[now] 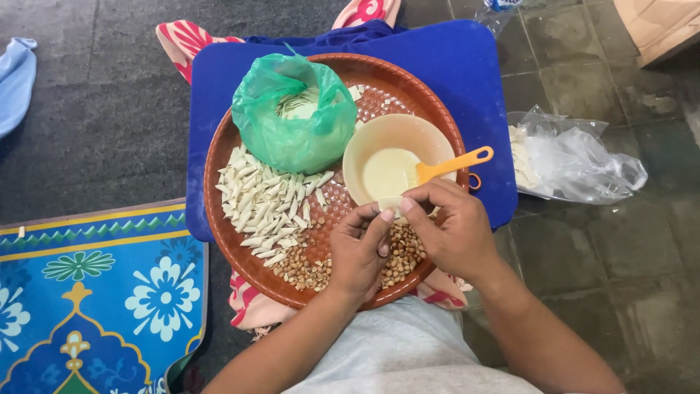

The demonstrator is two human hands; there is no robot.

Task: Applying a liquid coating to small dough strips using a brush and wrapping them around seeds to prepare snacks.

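Both hands meet over the near edge of a round brown tray (pixel 219 157), just in front of a cream bowl (pixel 364 149). The left hand (pixel 359 252) and right hand (pixel 456 226) are closed in a pinch, thumb and forefinger tips brought together on a small pale strip (pixel 391 208). Most of this strip is covered by the fingertips. What shows suggests that its long axis runs roughly left to right between the two pinches, but which end leads cannot be told.

The left forearm enters from the lower left and rises toward the tray, wrist straight, knuckles facing the camera. The right forearm enters from the lower right, its wrist bent inward so that the fingers curl down and to the left. The remaining fingers of both hands are folded in.

Beneath the hands a heap of brown nuts (pixel 306 270) lies on the tray's near portion. To the left a pile of white strips (pixel 262 201) lies with most long axes running near to far, somewhat fanned. A green plastic bag (pixel 292 117) sits open at the far side of the tray, just beside the bowl. An orange-handled brush (pixel 448 166) rests in the bowl, its handle pointing right and slightly away over the rim.

The tray sits on a blue board (pixel 467 73). A clear plastic bag (pixel 576 160) lies on the floor to the right, well apart from the hands. A patterned blue mat (pixel 95 292) lies to the lower left.
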